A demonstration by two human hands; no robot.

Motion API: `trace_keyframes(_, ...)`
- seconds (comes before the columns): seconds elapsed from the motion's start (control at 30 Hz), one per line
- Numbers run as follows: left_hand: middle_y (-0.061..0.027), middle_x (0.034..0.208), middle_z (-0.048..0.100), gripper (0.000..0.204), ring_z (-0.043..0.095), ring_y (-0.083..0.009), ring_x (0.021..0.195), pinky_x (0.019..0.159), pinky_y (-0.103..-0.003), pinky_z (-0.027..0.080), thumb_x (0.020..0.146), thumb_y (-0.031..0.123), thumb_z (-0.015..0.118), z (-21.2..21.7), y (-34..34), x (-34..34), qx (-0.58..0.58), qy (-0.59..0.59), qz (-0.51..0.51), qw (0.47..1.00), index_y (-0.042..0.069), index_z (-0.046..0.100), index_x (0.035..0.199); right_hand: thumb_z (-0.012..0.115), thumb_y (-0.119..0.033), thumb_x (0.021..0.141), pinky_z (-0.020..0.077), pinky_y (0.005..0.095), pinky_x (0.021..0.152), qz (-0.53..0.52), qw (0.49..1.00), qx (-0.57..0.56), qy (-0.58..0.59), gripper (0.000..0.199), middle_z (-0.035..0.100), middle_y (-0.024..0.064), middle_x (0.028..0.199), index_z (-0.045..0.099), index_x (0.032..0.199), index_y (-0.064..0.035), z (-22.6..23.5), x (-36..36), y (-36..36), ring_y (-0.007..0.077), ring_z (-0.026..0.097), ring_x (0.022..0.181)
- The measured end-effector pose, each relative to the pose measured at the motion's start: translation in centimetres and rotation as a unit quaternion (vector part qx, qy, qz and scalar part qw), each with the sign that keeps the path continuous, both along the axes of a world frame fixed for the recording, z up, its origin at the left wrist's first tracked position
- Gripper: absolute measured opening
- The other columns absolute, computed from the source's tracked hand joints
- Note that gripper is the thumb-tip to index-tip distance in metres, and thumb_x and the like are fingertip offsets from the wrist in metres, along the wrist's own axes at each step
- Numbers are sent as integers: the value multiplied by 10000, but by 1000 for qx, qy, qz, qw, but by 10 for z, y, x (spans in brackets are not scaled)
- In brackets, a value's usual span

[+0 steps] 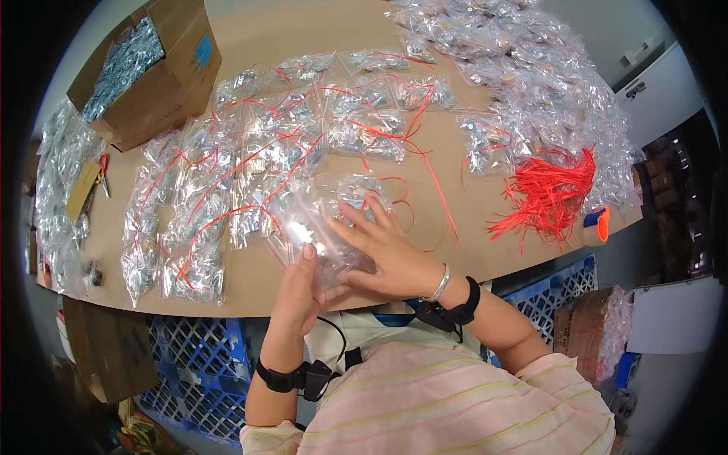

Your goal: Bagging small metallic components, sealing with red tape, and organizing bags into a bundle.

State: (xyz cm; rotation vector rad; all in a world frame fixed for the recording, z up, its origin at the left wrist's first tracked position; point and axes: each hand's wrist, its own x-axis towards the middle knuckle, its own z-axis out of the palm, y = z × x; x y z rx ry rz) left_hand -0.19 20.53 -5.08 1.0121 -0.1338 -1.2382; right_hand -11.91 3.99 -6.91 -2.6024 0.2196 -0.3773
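Note:
A clear plastic bag [309, 236] with shiny contents lies at the table's front edge, between my hands. My left hand [298, 292] holds its near edge, the thumb up against the plastic and the other fingers mostly hidden. Over the bag's right side, my right hand [388, 256] rests with its fingers spread, the thumb low near the left hand. Thin red ties [227, 211] run across the bag and its neighbours. Beyond lie several similar filled bags [284, 125] in rows, with more red ties on them.
Front right lies a bundle of red ties [550, 189] beside an orange tape roll [601, 226]. Filled bags pile up at the back right [531, 68] and far left [61, 182]. An open cardboard box [186, 64] of metallic pieces stands back left, near orange-handled scissors [103, 173].

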Motion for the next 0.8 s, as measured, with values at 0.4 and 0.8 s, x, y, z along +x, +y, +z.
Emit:
trace_keyframes(0.4,-33,834,596,291,641,-155,759,638,-322,605,970,315,543,-46,22,19,142,-83,57,985,31,586,1016,686,-305,851,326,415,1082,104,979,170,33,545,479,142,1389,529,1335,-110,-28,34,-64,312,393,1314)
trace_keyframes(0.8,-54,788,623,324,609,-109,585,538,-230,540,970,333,549,-44,70,44,203,-249,41,946,17,613,940,460,-359,1001,457,351,994,-89,639,720,-256,461,589,94,1199,503,1294,-6,65,-41,-124,226,544,1155)
